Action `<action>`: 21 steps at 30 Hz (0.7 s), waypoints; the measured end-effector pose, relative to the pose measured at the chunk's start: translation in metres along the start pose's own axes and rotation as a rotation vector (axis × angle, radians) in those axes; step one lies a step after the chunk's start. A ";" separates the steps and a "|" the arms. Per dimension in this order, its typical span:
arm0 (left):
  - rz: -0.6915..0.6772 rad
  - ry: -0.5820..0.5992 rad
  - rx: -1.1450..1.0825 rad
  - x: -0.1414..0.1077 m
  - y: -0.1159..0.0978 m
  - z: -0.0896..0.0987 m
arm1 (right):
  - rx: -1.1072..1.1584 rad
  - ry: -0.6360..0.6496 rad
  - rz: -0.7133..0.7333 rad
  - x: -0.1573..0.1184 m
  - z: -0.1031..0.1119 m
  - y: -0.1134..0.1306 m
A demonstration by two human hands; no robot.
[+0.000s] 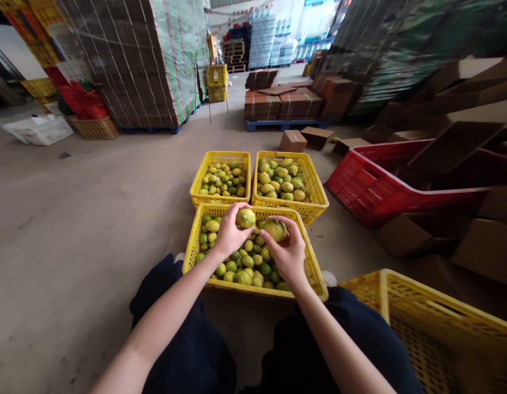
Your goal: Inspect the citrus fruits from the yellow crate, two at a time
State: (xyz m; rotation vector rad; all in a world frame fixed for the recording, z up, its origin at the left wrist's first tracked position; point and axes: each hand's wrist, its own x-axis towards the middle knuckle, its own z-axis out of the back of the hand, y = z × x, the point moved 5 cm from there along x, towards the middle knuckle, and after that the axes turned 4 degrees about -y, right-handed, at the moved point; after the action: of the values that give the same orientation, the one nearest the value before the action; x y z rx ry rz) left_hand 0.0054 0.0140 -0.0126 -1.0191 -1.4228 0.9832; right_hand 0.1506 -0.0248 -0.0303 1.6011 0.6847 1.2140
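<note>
My left hand [232,232] is closed on a yellow-green lemon [245,218], its thumb beneath and fingers over the top. Close by on the right, my right hand [289,250] grips a larger, greener lemon [275,231] between thumb and fingers. Both fruits are held above the near yellow crate [319,273], which is filled with green and yellow lemons [248,261]. Behind it stand a far-left yellow crate [191,189] with smaller lemons [223,178] and a far-right yellow crate [318,189] with bigger ones [280,178].
A yellow crate [383,295] stands by my right leg. Beyond it are a red crate [360,180] and piled cardboard boxes [485,241]. Flattened cartons [300,104] lie on a blue pallet [286,126]. A wrapped stack [126,60] rises at the back left.
</note>
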 end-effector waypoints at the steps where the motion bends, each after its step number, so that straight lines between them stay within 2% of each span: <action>1: 0.007 -0.003 -0.005 0.000 0.000 0.000 | -0.002 0.002 0.010 0.000 0.000 0.001; 4: 0.096 -0.045 -0.085 0.002 0.007 0.002 | 0.001 -0.006 -0.004 0.000 0.002 0.001; 6: 0.206 -0.050 -0.133 0.003 0.016 0.002 | 0.011 -0.018 -0.066 0.000 0.003 -0.001; 10: 0.515 0.077 -0.231 -0.001 0.033 -0.004 | 0.187 -0.026 -0.343 0.000 0.002 -0.015; 13: 0.640 0.148 -0.475 -0.004 0.032 -0.010 | 0.364 -0.022 -0.508 -0.001 0.000 -0.023; 16: 0.713 0.095 -0.625 -0.004 0.029 -0.010 | 0.469 0.017 -0.567 -0.001 -0.002 -0.025; 21: 0.807 -0.002 -0.650 -0.004 0.035 -0.006 | 0.582 0.065 -0.738 -0.004 -0.005 -0.030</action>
State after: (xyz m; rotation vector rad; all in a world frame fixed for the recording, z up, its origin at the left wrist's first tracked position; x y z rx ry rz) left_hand 0.0138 0.0206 -0.0462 -2.1806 -1.3697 1.0806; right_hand 0.1476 -0.0154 -0.0589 1.5248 1.6057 0.5346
